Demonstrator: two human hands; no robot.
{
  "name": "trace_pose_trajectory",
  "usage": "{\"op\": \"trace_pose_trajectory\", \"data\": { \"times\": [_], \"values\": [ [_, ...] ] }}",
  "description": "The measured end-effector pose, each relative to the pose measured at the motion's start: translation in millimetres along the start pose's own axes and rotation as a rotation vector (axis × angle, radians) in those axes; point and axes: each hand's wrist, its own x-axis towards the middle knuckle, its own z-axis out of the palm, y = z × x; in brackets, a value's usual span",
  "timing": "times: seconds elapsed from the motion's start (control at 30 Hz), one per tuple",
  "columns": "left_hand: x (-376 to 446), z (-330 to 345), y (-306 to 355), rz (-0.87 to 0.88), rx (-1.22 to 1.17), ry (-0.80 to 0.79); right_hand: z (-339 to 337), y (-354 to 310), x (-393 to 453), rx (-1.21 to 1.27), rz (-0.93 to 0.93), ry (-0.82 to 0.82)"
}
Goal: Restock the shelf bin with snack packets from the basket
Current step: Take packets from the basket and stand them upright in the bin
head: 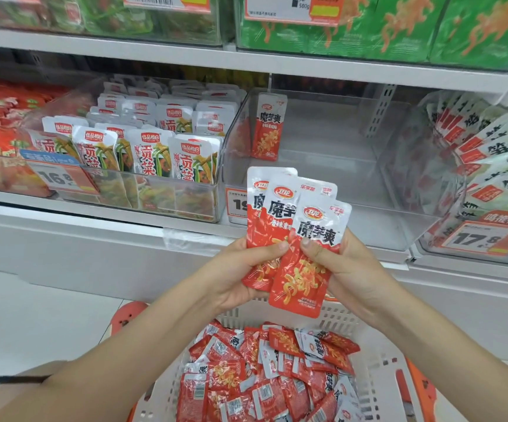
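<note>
While both hands hold a small fan of shiny red and silver snack packets [292,236] in front of the shelf, the clear plastic shelf bin [322,178] sits just behind and above them. The left hand [240,269] pinches the packets from the left side, with its thumb pressed on the front. The right hand [347,266] pinches them from the right side, thumb on the front too. The two thumbs almost meet in the middle.

The packets stand tall, with their long sides going up and down and their silver tops pointing up at the bin. The bin is almost bare. Only one red and silver packet [267,126] like these leans against its left wall.

So the way to go looks like up and forward, over the bin's low front edge. Both hands are about the same way from the bin, so either one could carry the fan in.

Down below, the white plastic basket with orange handles [377,367] is near the person and holds a big pile of the same red packets [261,376].
</note>
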Motion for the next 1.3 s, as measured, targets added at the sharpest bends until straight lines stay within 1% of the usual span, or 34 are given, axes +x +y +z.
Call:
{"op": "trace_pose_trajectory", "data": {
  "times": [0.13,0.2,0.3,0.4,0.47,0.53,0.6,0.63,0.73,0.8,0.9,0.97,1.07,1.17,1.23,1.3],
  "values": [
    [-1.4,1.1,0.9,0.003,-0.011,-0.001,1.1,1.8,0.9,-0.066,-0.008,0.007],
    [-4.0,3.5,1.9,-0.043,0.026,-0.041,3.9,3.0,-0.3,-0.124,-0.029,0.020],
    [-6.6,6.9,0.4,-0.102,0.095,-0.098,7.4,3.6,-2.8,-0.279,-0.075,0.033],
    [-6.0,6.4,1.8,-0.145,0.176,-0.135,5.4,-1.3,-3.3,-0.328,-0.007,0.018],
    [-6.6,6.3,1.3,-0.203,0.230,-0.185,4.2,-5.8,-2.2,-0.301,0.070,-0.034],
    [-7.7,7.7,-2.3,-0.274,0.234,-0.203,2.2,-7.9,-0.4,-0.082,0.134,-0.084],
    [-8.0,8.6,-5.0,-0.325,0.211,-0.202,3.0,-9.6,0.8,0.100,0.203,-0.128],
    [-7.0,8.2,-6.3,-0.345,0.198,-0.201,4.4,-9.0,1.6,0.118,0.221,-0.130],
    [-2.1,5.0,-8.8,-0.410,0.110,-0.254,10.3,-7.0,5.7,0.083,0.216,-0.019],
    [-0.5,3.8,-10.0,-0.462,0.000,-0.328,11.3,-6.5,8.2,0.067,0.164,0.044],
    [-3.4,4.3,-8.9,-0.507,-0.133,-0.503,9.3,-7.6,9.1,0.008,0.096,0.018],
    [-3.9,3.1,-8.9,-0.491,-0.166,-0.554,7.8,-9.5,9.8,-0.012,0.070,-0.004],
    [-2.9,5.1,-11.4,-0.471,-0.308,-0.501,5.3,-14.9,12.9,0.011,0.018,0.002],
    [1.1,8.7,-15.7,-0.401,-0.487,-0.353,0.5,-24.6,14.6,0.060,-0.101,-0.016],
    [4.1,12.4,-18.9,-0.346,-0.522,-0.272,0.1,-26.0,14.2,0.090,-0.125,-0.049],
    [5.0,18.3,-20.7,-0.253,-0.502,-0.185,4.2,-17.3,13.2,0.113,-0.093,-0.079]
  ]
}}
